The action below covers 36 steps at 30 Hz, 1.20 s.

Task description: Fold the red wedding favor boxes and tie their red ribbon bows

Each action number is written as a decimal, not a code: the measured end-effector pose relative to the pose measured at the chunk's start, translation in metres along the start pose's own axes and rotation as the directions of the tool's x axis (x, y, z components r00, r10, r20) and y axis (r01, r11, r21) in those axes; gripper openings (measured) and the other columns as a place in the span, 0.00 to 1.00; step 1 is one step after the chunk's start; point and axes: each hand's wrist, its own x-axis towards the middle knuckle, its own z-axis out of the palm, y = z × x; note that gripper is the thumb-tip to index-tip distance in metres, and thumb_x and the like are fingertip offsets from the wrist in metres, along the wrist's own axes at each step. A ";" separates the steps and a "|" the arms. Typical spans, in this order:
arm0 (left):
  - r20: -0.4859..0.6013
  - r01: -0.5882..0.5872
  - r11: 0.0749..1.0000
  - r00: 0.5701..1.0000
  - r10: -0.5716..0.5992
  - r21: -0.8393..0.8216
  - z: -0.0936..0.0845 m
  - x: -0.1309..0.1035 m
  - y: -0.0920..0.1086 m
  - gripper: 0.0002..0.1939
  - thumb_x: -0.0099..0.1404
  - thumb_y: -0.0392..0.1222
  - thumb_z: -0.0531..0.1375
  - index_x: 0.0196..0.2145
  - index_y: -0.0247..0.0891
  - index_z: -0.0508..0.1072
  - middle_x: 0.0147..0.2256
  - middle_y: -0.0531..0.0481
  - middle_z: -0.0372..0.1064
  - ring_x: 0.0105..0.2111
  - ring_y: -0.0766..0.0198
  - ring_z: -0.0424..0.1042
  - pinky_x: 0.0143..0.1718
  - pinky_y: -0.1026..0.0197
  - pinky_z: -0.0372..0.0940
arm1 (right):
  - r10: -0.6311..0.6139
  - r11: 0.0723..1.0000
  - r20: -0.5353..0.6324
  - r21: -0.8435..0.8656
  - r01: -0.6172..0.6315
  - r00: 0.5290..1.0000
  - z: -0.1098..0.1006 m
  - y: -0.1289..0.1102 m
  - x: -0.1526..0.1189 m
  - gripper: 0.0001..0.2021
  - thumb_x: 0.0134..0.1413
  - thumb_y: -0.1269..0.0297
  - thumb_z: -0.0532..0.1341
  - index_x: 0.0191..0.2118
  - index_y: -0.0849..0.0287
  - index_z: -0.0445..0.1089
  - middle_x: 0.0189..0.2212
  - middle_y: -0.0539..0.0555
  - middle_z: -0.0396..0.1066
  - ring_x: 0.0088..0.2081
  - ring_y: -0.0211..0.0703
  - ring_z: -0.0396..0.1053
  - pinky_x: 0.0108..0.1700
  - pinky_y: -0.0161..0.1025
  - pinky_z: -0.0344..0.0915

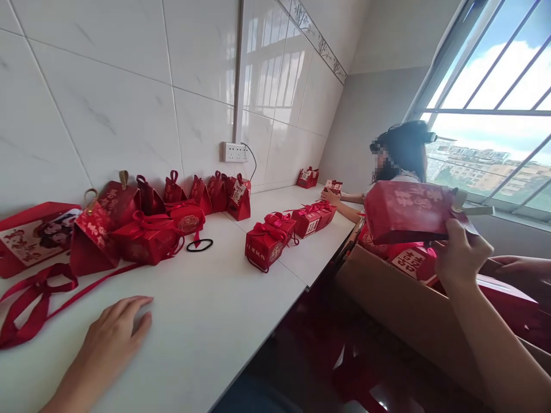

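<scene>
My left hand rests palm down on the white table, its fingers loosely spread and holding nothing. A red ribbon lies beyond it at the left. At the right, my right hand grips a large red gift box by its top end, where a gold-coloured loop shows. The box is tipped on its side above an open cardboard carton. Inside the carton are more red boxes, one with a white label.
Several small red boxes with ribbons and loops line the wall side. Two ribboned boxes stand mid-table, near a black band. Another person handles a small box at the far end. One more hand reaches over the carton.
</scene>
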 end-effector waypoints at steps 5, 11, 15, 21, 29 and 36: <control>-0.043 -0.043 0.999 0.998 0.043 0.007 0.004 -0.002 -0.006 0.23 0.58 0.50 0.45 0.42 0.37 0.71 0.44 0.43 0.73 0.46 0.51 0.71 0.50 0.48 0.66 | -0.102 0.929 0.347 -0.303 0.214 0.933 0.016 -0.024 -0.049 0.15 0.43 0.54 0.62 0.19 0.58 0.63 0.24 0.53 0.65 0.26 0.42 0.62 0.36 0.42 0.61; -0.158 -0.134 0.991 0.979 0.133 0.006 0.016 -0.003 -0.017 0.20 0.59 0.49 0.47 0.40 0.38 0.73 0.41 0.44 0.75 0.44 0.53 0.73 0.48 0.52 0.68 | 0.004 0.603 0.707 -0.566 0.562 0.707 0.089 -0.037 -0.128 0.15 0.63 0.60 0.54 0.33 0.64 0.73 0.40 0.62 0.69 0.40 0.50 0.71 0.37 0.38 0.64; -0.184 -0.120 0.993 0.976 0.117 -0.008 0.021 -0.007 -0.019 0.20 0.60 0.46 0.47 0.39 0.40 0.75 0.41 0.46 0.75 0.44 0.55 0.74 0.45 0.54 0.70 | 0.001 0.605 0.746 -0.530 0.594 0.666 0.117 -0.034 -0.148 0.14 0.63 0.62 0.55 0.41 0.69 0.72 0.44 0.66 0.67 0.47 0.55 0.70 0.43 0.40 0.66; -0.171 -0.068 0.996 0.984 0.058 -0.053 0.022 -0.013 -0.012 0.18 0.61 0.41 0.47 0.41 0.39 0.75 0.42 0.45 0.75 0.45 0.56 0.74 0.46 0.52 0.70 | -0.047 0.566 0.708 -0.563 0.603 0.705 0.110 -0.049 -0.147 0.25 0.59 0.50 0.58 0.52 0.68 0.64 0.57 0.72 0.56 0.53 0.65 0.65 0.43 0.49 0.68; -0.110 -0.042 0.997 0.993 0.034 -0.071 0.014 -0.015 -0.005 0.19 0.62 0.42 0.47 0.41 0.40 0.75 0.43 0.45 0.74 0.46 0.55 0.73 0.48 0.49 0.69 | 0.113 0.480 0.743 -0.622 0.618 0.660 0.131 -0.077 -0.122 0.26 0.59 0.46 0.54 0.54 0.63 0.65 0.54 0.70 0.60 0.53 0.69 0.63 0.44 0.58 0.66; -0.109 -0.053 0.995 0.993 0.044 -0.080 0.015 -0.015 -0.005 0.19 0.62 0.42 0.46 0.41 0.40 0.74 0.43 0.45 0.73 0.46 0.55 0.73 0.47 0.51 0.69 | 0.284 0.493 0.809 -0.583 0.646 0.514 0.131 -0.035 -0.105 0.17 0.63 0.55 0.54 0.35 0.63 0.73 0.38 0.62 0.73 0.42 0.53 0.73 0.39 0.41 0.66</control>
